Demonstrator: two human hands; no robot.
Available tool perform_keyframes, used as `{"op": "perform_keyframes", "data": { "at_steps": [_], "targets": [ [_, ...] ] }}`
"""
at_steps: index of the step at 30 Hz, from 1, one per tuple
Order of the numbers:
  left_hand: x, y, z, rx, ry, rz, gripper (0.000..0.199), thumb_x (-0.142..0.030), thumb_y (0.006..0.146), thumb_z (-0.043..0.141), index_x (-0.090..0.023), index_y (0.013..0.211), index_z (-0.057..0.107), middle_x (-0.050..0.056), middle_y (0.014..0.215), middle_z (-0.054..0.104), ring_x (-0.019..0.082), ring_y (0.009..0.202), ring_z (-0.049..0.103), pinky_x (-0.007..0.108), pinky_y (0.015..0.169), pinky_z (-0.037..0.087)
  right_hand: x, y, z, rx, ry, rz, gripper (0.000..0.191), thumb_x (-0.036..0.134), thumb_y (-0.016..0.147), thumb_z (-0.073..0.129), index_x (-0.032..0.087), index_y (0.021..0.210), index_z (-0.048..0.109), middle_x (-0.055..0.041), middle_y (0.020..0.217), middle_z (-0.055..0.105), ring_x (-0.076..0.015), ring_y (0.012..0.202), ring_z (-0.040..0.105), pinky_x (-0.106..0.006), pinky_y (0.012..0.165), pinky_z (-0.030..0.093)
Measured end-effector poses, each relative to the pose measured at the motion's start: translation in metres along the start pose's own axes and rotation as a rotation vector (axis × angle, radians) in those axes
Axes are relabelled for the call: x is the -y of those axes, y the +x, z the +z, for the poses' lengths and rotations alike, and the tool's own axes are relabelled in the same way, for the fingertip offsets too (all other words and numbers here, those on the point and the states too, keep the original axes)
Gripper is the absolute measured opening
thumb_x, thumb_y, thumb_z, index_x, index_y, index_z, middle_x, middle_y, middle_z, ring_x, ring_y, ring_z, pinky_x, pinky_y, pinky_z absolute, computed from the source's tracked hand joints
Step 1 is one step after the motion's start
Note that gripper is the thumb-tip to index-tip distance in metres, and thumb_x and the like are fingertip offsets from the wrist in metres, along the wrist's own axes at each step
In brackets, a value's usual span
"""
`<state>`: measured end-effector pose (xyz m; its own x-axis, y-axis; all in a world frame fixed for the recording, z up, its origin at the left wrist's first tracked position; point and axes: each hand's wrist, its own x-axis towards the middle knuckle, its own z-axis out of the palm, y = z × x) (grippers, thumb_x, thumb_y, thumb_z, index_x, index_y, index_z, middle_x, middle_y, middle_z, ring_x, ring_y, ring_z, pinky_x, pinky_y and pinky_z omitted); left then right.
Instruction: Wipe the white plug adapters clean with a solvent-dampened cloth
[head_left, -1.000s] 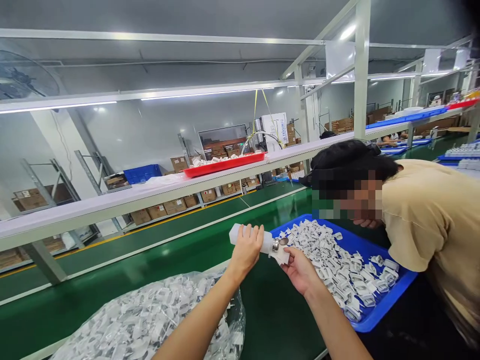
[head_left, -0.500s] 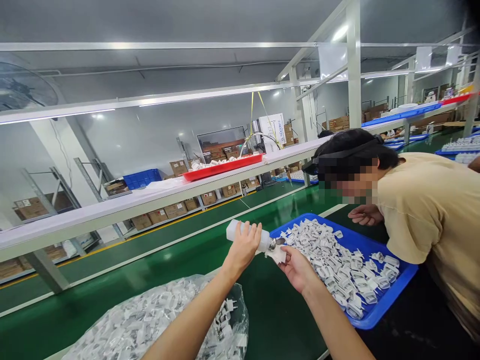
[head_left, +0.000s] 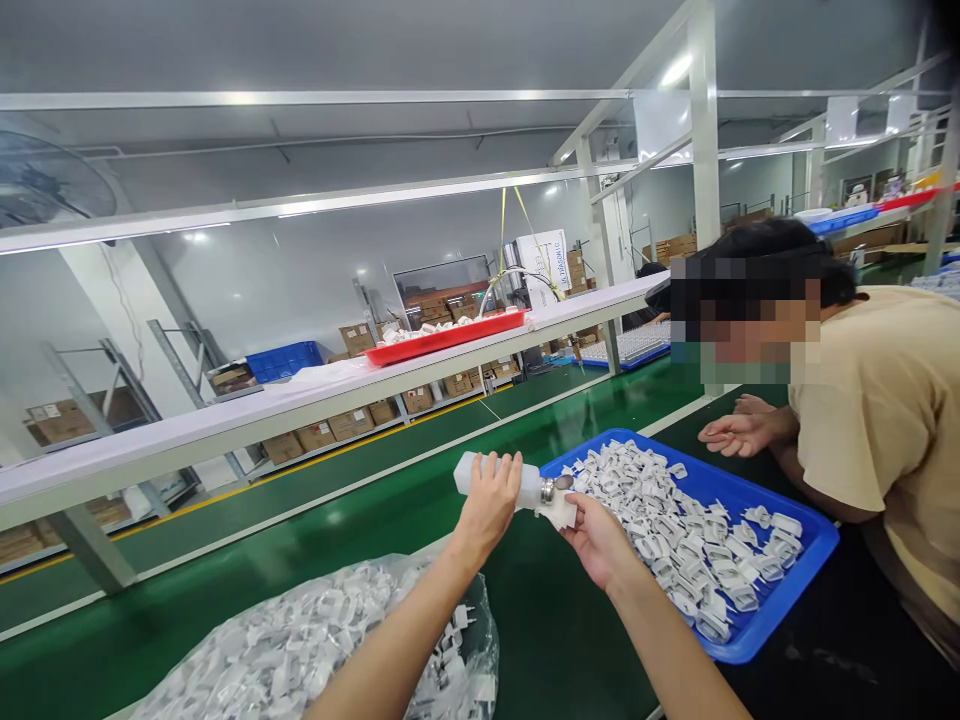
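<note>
Tipped on its side, a whitish plastic bottle (head_left: 531, 487) with a metal top is wrapped by the fingers of my left hand (head_left: 489, 508). My right hand (head_left: 596, 538) pinches a white cloth (head_left: 559, 510) just under the bottle's metal top. Both hands are over the green work surface (head_left: 555, 620). Beyond my right hand lies a blue tray (head_left: 787, 610) with many white plastic parts (head_left: 667, 530). A clear plastic bag (head_left: 300, 630) full of similar white parts sits below my left forearm.
At the right a person in a beige shirt (head_left: 892, 400) leans beside the blue tray, hands near its far edge. A raised white shelf (head_left: 187, 425) crosses in front, carrying a red tray (head_left: 450, 340) of white parts. A metal post (head_left: 703, 180) stands behind.
The person at the right has shifted back to the right, and both their hands now show. My hands and the bottle are nearly where they were.
</note>
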<state>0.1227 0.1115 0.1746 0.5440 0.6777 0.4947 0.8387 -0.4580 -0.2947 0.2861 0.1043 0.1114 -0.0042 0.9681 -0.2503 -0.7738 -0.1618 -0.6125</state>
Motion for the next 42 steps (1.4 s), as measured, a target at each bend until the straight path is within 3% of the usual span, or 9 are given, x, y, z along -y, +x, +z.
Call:
{"op": "perform_keyframes", "data": {
  "at_steps": [13,20,23,26,30,34,37,39,42],
  "targets": [
    [-0.04,-0.015,0.083,-0.075,-0.642,-0.562,0.055,-0.016,0.07,0.078,-0.023,0.119,0.055,0.007,0.117,0.063,0.026,0.112,0.061,0.033,0.095,0.049,-0.002,0.004,-0.019,0.04,-0.146,-0.227,0.024,0.034,0.097,0.067,0.015,0.111,0.067,-0.0055,0.11,0.069,-0.0193,0.092,0.069,-0.037,0.079,0.059],
    [-0.046,-0.009,0.117,-0.166,-0.83,-0.894,0.055,-0.02,0.08,0.073,-0.013,0.129,0.048,0.015,0.124,0.062,0.029,0.12,0.059,0.041,0.101,0.047,-0.049,0.001,-0.069,0.036,-0.209,-0.251,0.023,0.037,0.097,0.066,0.014,0.101,0.068,-0.0048,0.102,0.072,-0.0188,0.09,0.07,-0.038,0.081,0.059],
    [-0.05,-0.01,0.122,-0.188,-0.841,-0.963,0.049,-0.021,0.083,0.071,-0.014,0.126,0.049,0.013,0.123,0.062,0.027,0.117,0.061,0.041,0.101,0.047,-0.076,-0.005,-0.086,-0.005,-0.277,-0.291,0.03,0.044,0.085,0.077,0.015,0.093,0.073,-0.0048,0.094,0.076,-0.0231,0.093,0.071,-0.039,0.083,0.058],
    [-0.054,-0.013,0.116,-0.152,-0.801,-0.959,0.059,-0.018,0.073,0.079,-0.015,0.125,0.051,0.012,0.122,0.064,0.026,0.118,0.062,0.036,0.102,0.047,-0.094,-0.006,-0.1,-0.067,-0.351,-0.31,0.039,0.047,0.064,0.09,0.017,0.086,0.079,-0.0046,0.089,0.079,-0.0313,0.106,0.067,-0.038,0.093,0.053],
    [-0.052,-0.029,0.083,-0.023,-0.653,-0.923,0.093,-0.009,0.063,0.08,-0.009,0.145,0.037,0.022,0.144,0.05,0.033,0.137,0.048,0.038,0.107,0.045,-0.103,0.003,-0.116,-0.121,-0.367,-0.272,0.053,0.052,0.06,0.088,0.016,0.097,0.079,-0.0049,0.093,0.08,-0.0321,0.109,0.066,-0.037,0.091,0.054],
    [-0.037,-0.077,0.027,0.184,-0.527,-0.62,0.041,-0.018,0.084,0.065,-0.024,0.124,0.061,0.005,0.124,0.066,0.02,0.12,0.06,0.027,0.102,0.047,-0.106,0.01,-0.125,-0.135,-0.31,-0.206,0.067,0.057,0.061,0.084,0.013,0.111,0.075,-0.0049,0.093,0.079,-0.0296,0.099,0.07,-0.035,0.082,0.059],
    [-0.016,-0.119,-0.003,0.384,-0.351,-0.515,0.022,-0.006,0.088,0.054,-0.018,0.098,0.07,0.009,0.103,0.072,0.025,0.105,0.066,0.034,0.094,0.053,-0.108,0.009,-0.127,-0.154,-0.302,-0.173,0.065,0.052,0.06,0.087,0.013,0.11,0.076,-0.0046,0.094,0.078,-0.0283,0.102,0.069,-0.032,0.085,0.058],
    [-0.002,-0.138,-0.007,0.498,-0.213,-0.512,0.026,0.002,0.086,0.05,-0.013,0.089,0.071,0.013,0.097,0.073,0.028,0.104,0.067,0.04,0.094,0.053,-0.109,0.009,-0.128,-0.171,-0.299,-0.161,0.066,0.051,0.059,0.088,0.013,0.111,0.076,-0.0045,0.093,0.078,-0.0278,0.103,0.069,-0.031,0.086,0.058],
    [0.01,-0.146,0.004,0.601,-0.043,-0.535,0.015,-0.004,0.092,0.06,-0.011,0.1,0.07,0.011,0.107,0.072,0.027,0.112,0.065,0.047,0.098,0.052,-0.11,0.01,-0.128,-0.202,-0.297,-0.158,0.071,0.054,0.06,0.086,0.013,0.116,0.074,-0.0048,0.092,0.078,-0.0281,0.099,0.071,-0.033,0.086,0.059]
  ]
}}
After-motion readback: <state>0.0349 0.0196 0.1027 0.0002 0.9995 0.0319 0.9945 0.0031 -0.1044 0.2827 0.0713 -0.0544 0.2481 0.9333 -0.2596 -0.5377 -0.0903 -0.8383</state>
